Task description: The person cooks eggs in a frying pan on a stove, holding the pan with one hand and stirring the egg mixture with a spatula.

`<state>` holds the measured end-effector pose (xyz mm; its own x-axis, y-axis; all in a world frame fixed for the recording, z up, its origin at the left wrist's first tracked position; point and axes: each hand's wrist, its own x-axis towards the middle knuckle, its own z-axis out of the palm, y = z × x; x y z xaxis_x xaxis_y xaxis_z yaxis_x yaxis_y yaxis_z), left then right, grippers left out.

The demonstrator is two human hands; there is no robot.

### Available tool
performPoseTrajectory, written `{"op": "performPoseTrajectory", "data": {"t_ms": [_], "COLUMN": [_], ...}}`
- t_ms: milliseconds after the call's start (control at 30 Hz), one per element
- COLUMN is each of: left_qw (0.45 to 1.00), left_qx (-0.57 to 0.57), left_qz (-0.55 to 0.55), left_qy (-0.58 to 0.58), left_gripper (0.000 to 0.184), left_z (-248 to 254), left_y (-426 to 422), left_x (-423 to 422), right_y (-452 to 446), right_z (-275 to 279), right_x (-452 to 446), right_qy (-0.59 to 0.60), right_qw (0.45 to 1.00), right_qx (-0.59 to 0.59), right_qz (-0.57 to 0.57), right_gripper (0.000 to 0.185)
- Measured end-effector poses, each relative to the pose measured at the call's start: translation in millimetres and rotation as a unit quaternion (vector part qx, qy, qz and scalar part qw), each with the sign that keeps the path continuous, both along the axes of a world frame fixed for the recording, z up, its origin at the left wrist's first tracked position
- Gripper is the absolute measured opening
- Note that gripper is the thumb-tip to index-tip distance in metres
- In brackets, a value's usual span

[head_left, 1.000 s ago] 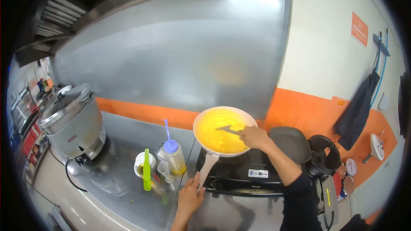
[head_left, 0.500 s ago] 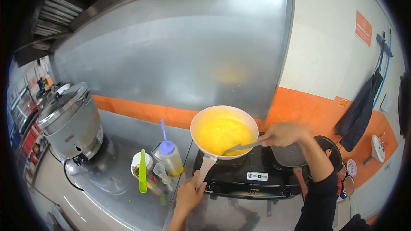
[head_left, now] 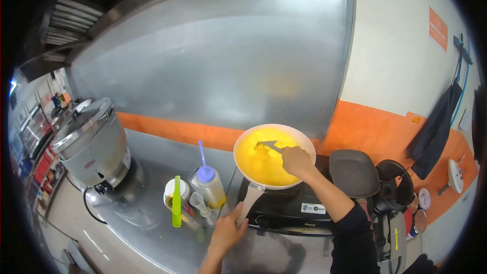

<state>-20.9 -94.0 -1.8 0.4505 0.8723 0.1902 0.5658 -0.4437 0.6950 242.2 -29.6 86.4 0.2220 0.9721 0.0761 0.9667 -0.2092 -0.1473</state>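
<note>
A pale frying pan (head_left: 310, 148) sits over the left side of the black gas stove (head_left: 289, 212), with yellow beaten egg (head_left: 264, 160) spread inside it. My left hand (head_left: 227, 231) is closed round the pan's light handle, which points toward me. Above the pan, my right hand (head_left: 297, 161) grips a grey spatula (head_left: 270, 145); its blade dips into the egg near the pan's far side. Part of the egg looks thicker and folded around the blade. The spatula's handle is mostly hidden inside my fist.
Left of the stove stand an oil squeeze bottle (head_left: 210, 185) with a purple cap, a clear small cup (head_left: 199, 204) and a tub with a green spoon (head_left: 176, 203) across it. A rice cooker (head_left: 94, 147) stands further left. A square grill pan (head_left: 353, 173) lies right of my arm.
My right hand has swung the spatula from the near right side of the pan to its far middle, through the egg. My left hand keeps its hold. The view has shifted slightly.
</note>
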Motion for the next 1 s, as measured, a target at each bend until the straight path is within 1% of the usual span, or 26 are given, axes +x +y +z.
{"op": "performPoseTrajectory", "data": {"t_ms": [33, 100, 133, 200, 233, 300, 333, 400, 433, 500, 533, 567, 633, 667, 733, 867, 933, 1000], "left_qw": [1.000, 1.000, 1.000, 1.000, 1.000, 0.999, 0.999, 0.998, 0.998, 0.999, 0.999, 0.999, 0.999, 0.999, 1.000, 1.000, 0.999, 0.999], "left_qx": [-0.003, 0.006, 0.004, 0.011, 0.011, 0.008, 0.007, -0.030, -0.031, -0.009, -0.010, -0.008, -0.007, 0.001, 0.009, 0.013, 0.009, 0.027], "left_qz": [-0.003, 0.007, 0.005, 0.019, 0.021, 0.045, 0.044, 0.053, 0.050, 0.045, 0.044, 0.041, 0.038, 0.032, 0.027, 0.016, 0.018, 0.008], "left_qy": [-0.002, -0.006, -0.008, -0.014, -0.017, 0.002, 0.000, 0.007, 0.006, 0.006, 0.005, 0.002, -0.003, 0.000, 0.003, 0.024, 0.038, 0.038], "left_gripper": [0.054, 0.053, 0.053, 0.052, 0.052, 0.051, 0.051, 0.051, 0.051, 0.051, 0.051, 0.052, 0.052, 0.053, 0.053, 0.053, 0.053, 0.054], "left_z": [1, 2, 1, 1, 1, 3, 6, 13, 11, 6, 6, 6, 4, 0, -4, -6, -5, -6], "left_y": [0, -1, -2, -2, -2, -4, -5, -5, -5, -4, -4, -4, -3, -2, 0, 2, 3, 3], "left_x": [0, 1, 2, 3, 3, 4, 5, 4, 3, 3, 2, 2, 1, 1, 0, -1, -2, -2], "right_y": [3, 6, -2, -24, -36, -64, -74, -92, -100, -112, -113, -114, -113, -109, -96, -62, -42, -21], "right_z": [-7, -22, -19, -3, 8, 32, 40, 55, 64, 82, 90, 94, 98, 96, 86, 56, 34, 7], "right_x": [10, 34, 41, 45, 43, 39, 41, 49, 52, 56, 56, 55, 54, 54, 55, 64, 70, 78], "right_qy": [-0.002, -0.052, -0.054, -0.027, -0.030, 0.015, 0.013, 0.040, 0.039, 0.010, 0.004, 0.003, -0.034, -0.034, -0.071, -0.098, -0.190, -0.188], "right_qw": [1.000, 0.997, 0.997, 0.993, 0.992, 0.992, 0.992, 0.985, 0.985, 0.983, 0.982, 0.982, 0.983, 0.983, 0.988, 0.989, 0.976, 0.979], "right_qx": [-0.003, 0.011, 0.009, -0.070, -0.070, -0.117, -0.118, -0.151, -0.152, -0.147, -0.172, -0.172, -0.172, -0.172, -0.140, -0.111, -0.099, -0.076], "right_qz": [-0.003, 0.061, 0.059, 0.095, 0.096, 0.044, 0.042, 0.073, 0.071, 0.108, 0.082, 0.082, 0.046, 0.046, 0.008, 0.008, 0.044, 0.038], "right_gripper": [0.025, 0.025, 0.025, 0.026, 0.026, 0.028, 0.028, 0.029, 0.029, 0.028, 0.027, 0.027, 0.026, 0.026, 0.024, 0.018, 0.025, 0.026]}}
